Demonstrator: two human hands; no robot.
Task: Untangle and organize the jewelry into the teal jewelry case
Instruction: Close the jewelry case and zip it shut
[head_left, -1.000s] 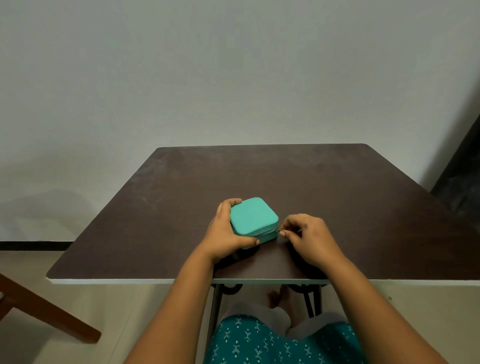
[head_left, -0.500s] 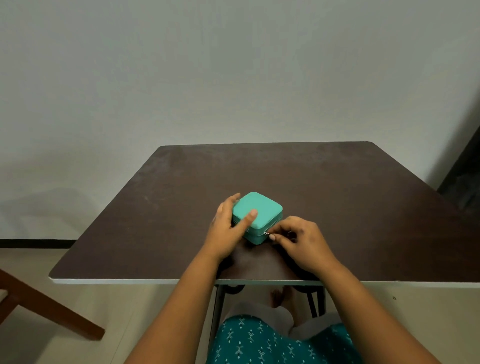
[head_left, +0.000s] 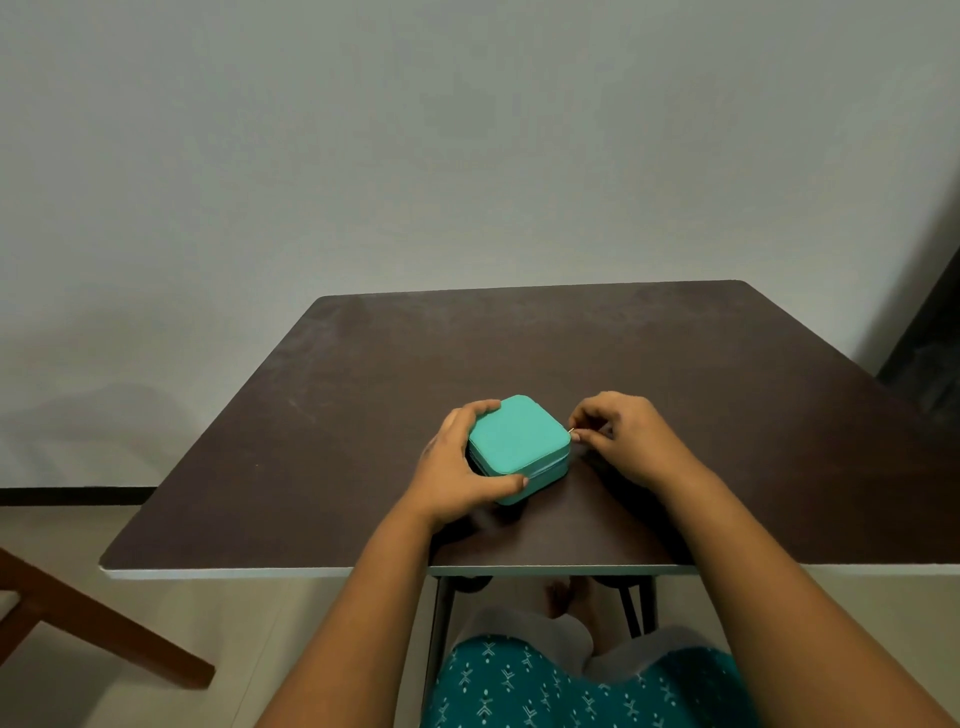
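Observation:
A small square teal jewelry case with rounded corners lies shut on the dark brown table, near the front edge. My left hand wraps around its left side, thumb along the front corner and fingers at the back. My right hand is at the case's right corner, thumb and forefinger pinched on the small metal zipper pull. The zipper seam runs along the case's front right side. No jewelry is visible.
The table top stretches far back and to the right toward a grey wall. A brown wooden chair leg stands on the floor at lower left. My lap in teal patterned cloth is below the table's front edge.
The case has turned on the table. My right hand moved with the zipper pull from the front corner round to the right corner. My left hand shifted from the lid to grip the left side.

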